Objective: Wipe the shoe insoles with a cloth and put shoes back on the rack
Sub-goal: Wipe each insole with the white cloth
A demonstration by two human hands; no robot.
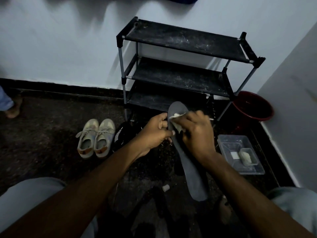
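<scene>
Currently wiping: left hand grips the side edge of the grey insole near the forefoot, fingers curled round it. Right hand pinches a crumpled white cloth and presses it on the insole's top face. The insole is held up off the floor, toe end toward the black shoe rack, heel end toward the person.

To do it well:
- Run the cloth along the full length, toe to heel, not just the forefoot patch.
- Brace with the left hand so the flexible insole doesn't fold under pressure.
- Shift the left grip to reach the covered edge.
- Refold the cloth to a clean side.

Beige sneakers sit on the floor to the left, just beside a black shoe. All rack shelves look bare, so putting the shoes back is not yet done.
</scene>
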